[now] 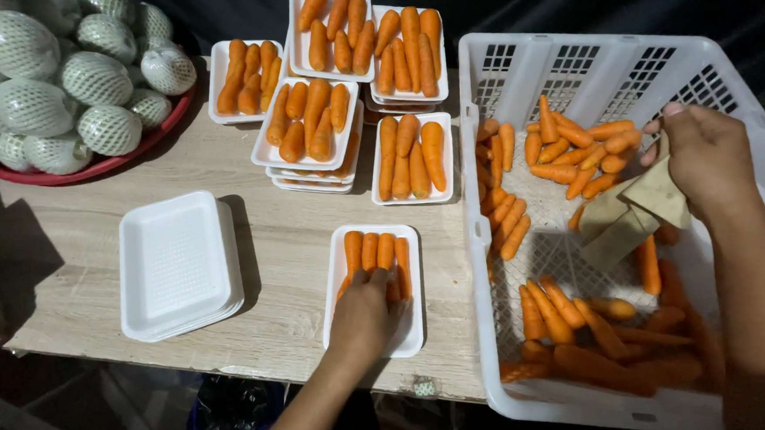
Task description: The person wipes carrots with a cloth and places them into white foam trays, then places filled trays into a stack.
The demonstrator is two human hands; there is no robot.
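Note:
My left hand (365, 312) rests on the near end of several carrots (379, 251) lying side by side in a white foam tray (408, 330) at the table's front edge. My right hand (707, 153) is inside the white plastic crate (477, 246) on the right, its fingers closed on a piece of brown cardboard (636, 211) that lies over the loose carrots (561, 307) in the crate.
A stack of empty white foam trays (175, 263) sits to the left. Filled carrot trays (411, 160) stand in stacks at the back. A red basin (97, 167) at far left holds fruits in white foam nets (93, 78). The wooden table's front edge (244, 366) is near.

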